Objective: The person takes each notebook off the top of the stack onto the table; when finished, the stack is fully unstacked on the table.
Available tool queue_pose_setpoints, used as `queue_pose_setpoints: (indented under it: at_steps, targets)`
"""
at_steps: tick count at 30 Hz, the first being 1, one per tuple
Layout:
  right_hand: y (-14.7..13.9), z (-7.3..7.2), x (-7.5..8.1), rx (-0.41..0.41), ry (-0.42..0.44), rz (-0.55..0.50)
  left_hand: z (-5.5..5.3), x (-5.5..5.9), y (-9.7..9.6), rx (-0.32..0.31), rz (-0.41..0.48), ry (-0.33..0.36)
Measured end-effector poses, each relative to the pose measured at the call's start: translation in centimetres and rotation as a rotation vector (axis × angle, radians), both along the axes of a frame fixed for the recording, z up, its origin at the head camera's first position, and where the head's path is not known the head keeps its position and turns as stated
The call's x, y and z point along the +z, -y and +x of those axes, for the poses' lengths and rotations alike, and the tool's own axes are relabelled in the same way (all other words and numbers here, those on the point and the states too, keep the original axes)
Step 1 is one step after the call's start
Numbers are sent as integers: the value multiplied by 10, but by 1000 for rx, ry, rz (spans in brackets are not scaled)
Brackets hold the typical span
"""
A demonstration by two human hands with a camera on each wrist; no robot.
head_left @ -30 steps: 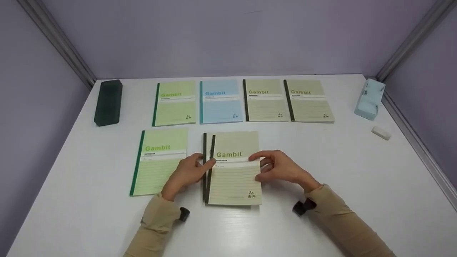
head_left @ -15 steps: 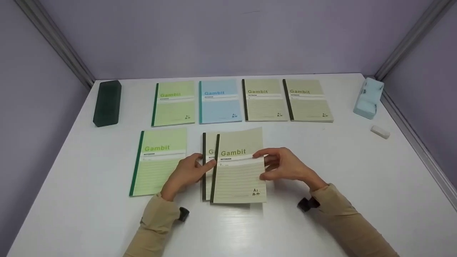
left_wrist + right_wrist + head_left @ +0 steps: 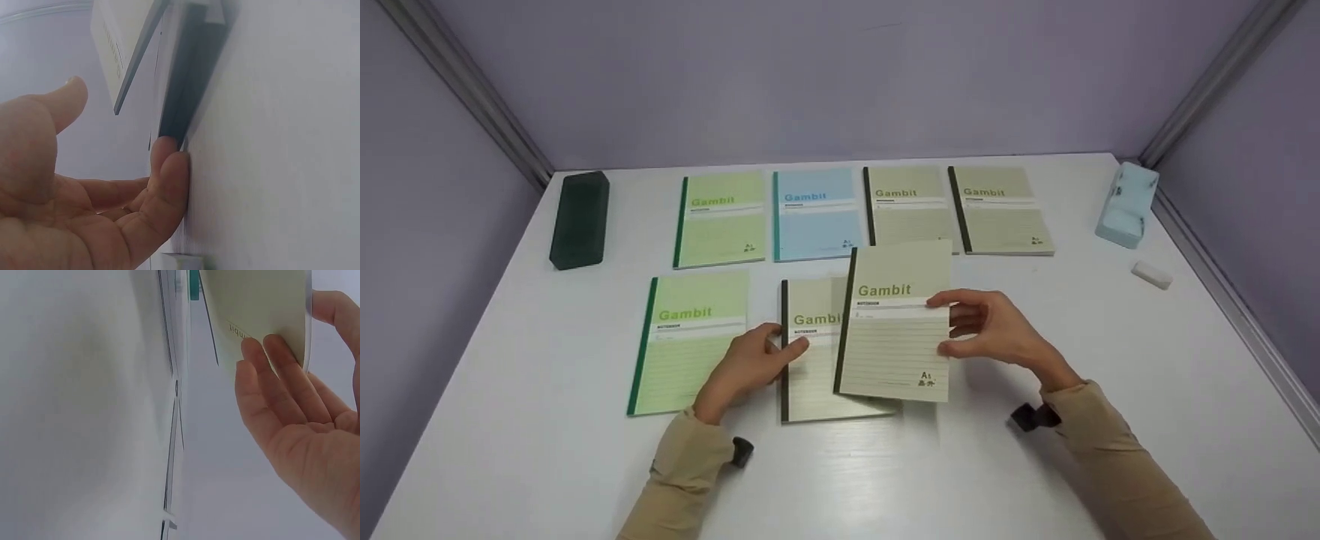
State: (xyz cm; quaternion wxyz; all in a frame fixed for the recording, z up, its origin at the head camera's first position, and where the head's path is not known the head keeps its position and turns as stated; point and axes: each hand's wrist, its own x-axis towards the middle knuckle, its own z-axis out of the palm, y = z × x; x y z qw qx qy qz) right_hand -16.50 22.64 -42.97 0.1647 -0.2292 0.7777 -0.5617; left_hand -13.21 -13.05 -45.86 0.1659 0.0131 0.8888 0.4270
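Note:
My right hand (image 3: 997,326) pinches a beige notebook (image 3: 892,356) by its right edge, thumb over the cover and fingers beneath. In the right wrist view, several fingertips (image 3: 273,343) press the notebook's underside (image 3: 253,304). Raised off the table, it overlaps a second beige notebook (image 3: 812,390) lying flat. My left hand (image 3: 750,356) is beside that flat one, its fingers touching the dark spine (image 3: 183,84) while the thumb (image 3: 70,104) stands apart in the left wrist view. Left of this hand lies a green notebook (image 3: 682,367), partly hidden by it.
Along the back lie a green notebook (image 3: 720,234), a blue notebook (image 3: 814,232) and two beige notebooks (image 3: 907,184), one partly covered by the raised notebook. A dark green box (image 3: 579,221) stands at the left; a light blue box (image 3: 1129,199) and white eraser (image 3: 1152,274) at the right.
The right hand has lifted the upper beige notebook off the lower one and carried it right and toward the back. The left hand has stayed by the lower notebook's spine.

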Motion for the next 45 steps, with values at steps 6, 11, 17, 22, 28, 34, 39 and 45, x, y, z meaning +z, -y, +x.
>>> queue_pose_setpoints:
  at_steps: [6, 11, 17, 22, 28, 34, 39, 45]
  targets:
    - [-18, -3, 4, -40, -6, 4, 1, 0, 2, -6, 11, -24]
    - [-33, -3, 2, -71, 4, 9, 1, 0, 2, -2, 14, -32]
    - [-52, -1, 0, -81, 31, 32, 1, -1, 1, 4, 15, -27]
    - [-71, 0, -1, -97, 65, 49, 0, -2, 0, 8, 15, -14]
    - [-88, -4, -7, -76, 105, 49, 1, -1, 0, 9, 19, -14]
    - [-92, -14, -16, -11, 152, 62, 2, 1, 0, 4, 24, -10]
    - [-91, -24, -19, 28, 124, 140, 2, 2, 0, 6, 18, -8]
    - [-85, -30, -21, 21, 125, 237, 3, 2, 0, 18, 19, -4]
